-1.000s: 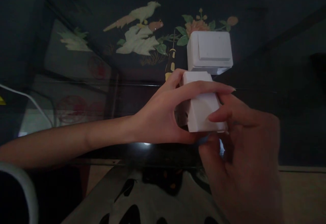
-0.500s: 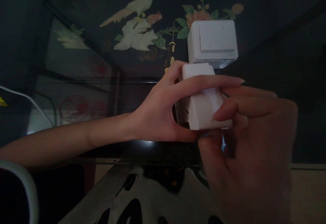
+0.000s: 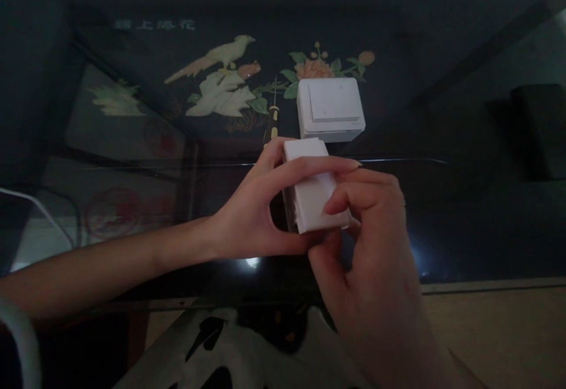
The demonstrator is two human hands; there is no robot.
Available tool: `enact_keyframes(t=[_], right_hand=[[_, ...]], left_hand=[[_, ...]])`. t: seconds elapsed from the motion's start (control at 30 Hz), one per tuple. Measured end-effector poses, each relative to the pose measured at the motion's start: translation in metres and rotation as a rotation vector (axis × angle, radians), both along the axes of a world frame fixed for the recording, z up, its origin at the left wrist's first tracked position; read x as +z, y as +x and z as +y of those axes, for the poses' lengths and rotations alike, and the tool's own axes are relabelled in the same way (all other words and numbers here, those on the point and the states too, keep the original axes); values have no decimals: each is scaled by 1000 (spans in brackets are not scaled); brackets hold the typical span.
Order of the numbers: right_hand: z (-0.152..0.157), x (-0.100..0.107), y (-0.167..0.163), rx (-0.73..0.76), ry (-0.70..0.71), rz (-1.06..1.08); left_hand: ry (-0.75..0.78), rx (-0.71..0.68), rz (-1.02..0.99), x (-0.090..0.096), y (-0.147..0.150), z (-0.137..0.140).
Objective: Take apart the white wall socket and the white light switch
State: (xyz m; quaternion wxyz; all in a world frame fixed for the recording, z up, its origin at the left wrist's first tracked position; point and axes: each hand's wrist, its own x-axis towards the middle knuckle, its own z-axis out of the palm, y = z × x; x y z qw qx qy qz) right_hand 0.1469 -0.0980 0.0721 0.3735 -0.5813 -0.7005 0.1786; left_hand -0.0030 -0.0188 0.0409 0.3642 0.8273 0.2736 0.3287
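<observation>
My left hand [image 3: 260, 206] is closed round a white wall switch [image 3: 315, 200], thumb along its near edge and one finger lying across its top. At the switch's right end, my right hand [image 3: 371, 230] grips with bent fingers and thumb; whatever sits between those fingertips is hidden. Just beyond, a second white switch on a box [image 3: 333, 106] rests on the dark glossy table. To its left lies a screwdriver [image 3: 273, 121] with a black and yellow handle, its lower end hidden behind my left hand.
The table [image 3: 247, 286] has an inlaid bird and flower picture [image 3: 221, 91] under its shiny surface. A white cable [image 3: 39, 206] crosses the left side. A dark block-like object [image 3: 539, 129] stands at the far right. Patterned clothing [image 3: 247, 348] shows below the table edge.
The whole view has shifted, so everything appears smaller and further left. Both hands keep their hold on the white wall switch; my right-hand fingers have shifted slightly against it.
</observation>
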Motion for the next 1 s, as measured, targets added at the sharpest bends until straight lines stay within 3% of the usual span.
enact_keyframes(t=[0.23,0.4,0.63,1.0], right_hand=[[1,-13,15,144,21,102],[6,-25,20,160,121,14],[11,-26,22,179,231,-116],[12,-17,22,164,225,-256]], left_hand=[[-131,16,-91,-3,-4,2],[-316,8,-159,-2,-5,0],[-179,19,-44,4,-5,-1],[-178,74,56,12,-3,-4]])
